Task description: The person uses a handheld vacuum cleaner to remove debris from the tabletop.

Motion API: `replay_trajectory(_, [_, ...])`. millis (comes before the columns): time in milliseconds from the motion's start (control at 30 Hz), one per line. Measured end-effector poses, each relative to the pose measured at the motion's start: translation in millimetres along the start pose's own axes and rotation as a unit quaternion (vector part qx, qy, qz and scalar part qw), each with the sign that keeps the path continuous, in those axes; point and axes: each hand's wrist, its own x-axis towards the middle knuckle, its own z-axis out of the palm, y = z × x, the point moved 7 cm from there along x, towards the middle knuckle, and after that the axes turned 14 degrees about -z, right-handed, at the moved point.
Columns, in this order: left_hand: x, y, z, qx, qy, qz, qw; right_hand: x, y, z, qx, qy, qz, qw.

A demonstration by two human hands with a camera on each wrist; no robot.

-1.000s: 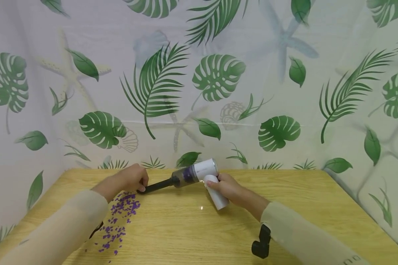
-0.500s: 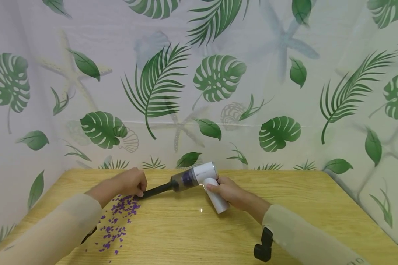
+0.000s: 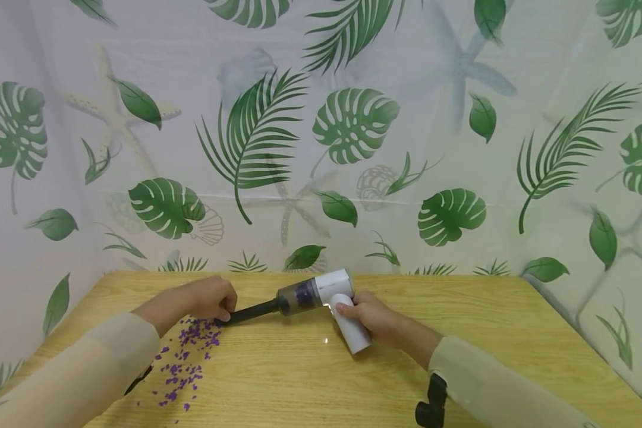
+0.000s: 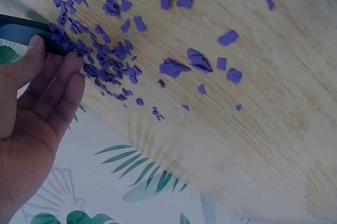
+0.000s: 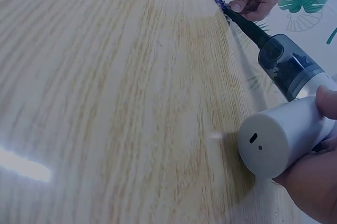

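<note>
My right hand (image 3: 377, 318) grips the white handle of a handheld vacuum cleaner (image 3: 333, 288), thumb on the near side. Its clear dust cup (image 5: 287, 66) has dark purple bits inside. A long black nozzle (image 3: 254, 311) slants down to the left from the cup. Near the nozzle's tip, my left hand (image 3: 214, 299) pinches it between thumb and fingers. Small purple paper scraps (image 3: 198, 333) lie in a strip on the table below the left hand. In the left wrist view the nozzle's end touches a dense cluster of scraps (image 4: 105, 58).
The wood-grain table (image 3: 299, 380) spans the lower view. Behind it hangs a white curtain (image 3: 321, 232) printed with green leaves, starfish and shells. More purple scraps (image 3: 179, 380) trail toward the table's front left. A black wrist mount (image 3: 432, 401) sits below the right sleeve.
Both hands and the vacuum cleaner have moved slightly nearer, the nozzle tip shifting a little down and left at the scraps. Some scraps beside the tip are gone from the table.
</note>
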Motion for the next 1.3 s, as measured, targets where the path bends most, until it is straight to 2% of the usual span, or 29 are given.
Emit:
replay_trajectory(267, [-3.8,-0.4,0.8,-0.012,-0.032,-0.030,0.9990,-5.4,2.8,4.8,0.060,-0.015,0.004,0.998])
replay_trajectory(500, [-7.0,-1.0,-0.2,-0.033,-0.065,-0.051,0.9960,-9.1,2.0,4.1,0.065,-0.024,0.000,0.998])
replay_trajectory(700, [-7.4,-2.0,0.1,-0.019,-0.064,-0.056,0.9962,-9.3,1.9,4.0,0.071,-0.024,0.001,0.997])
replay_trajectory(833, [-5.6,-4.1,-0.9,-0.003,-0.044,-0.063,0.9970,-8.6,1.7,4.8,0.076,-0.020,0.001,0.997])
replay_trajectory(1100, [4.0,-13.8,-8.9,-0.008,0.038,-0.058,0.9976,-2.2,1.8,4.9,0.074,0.022,-0.002,0.997])
replay_trajectory(1300, [13.9,-25.7,-11.1,-0.026,0.071,-0.087,0.9933,4.3,1.8,8.7,0.062,0.072,0.004,0.996])
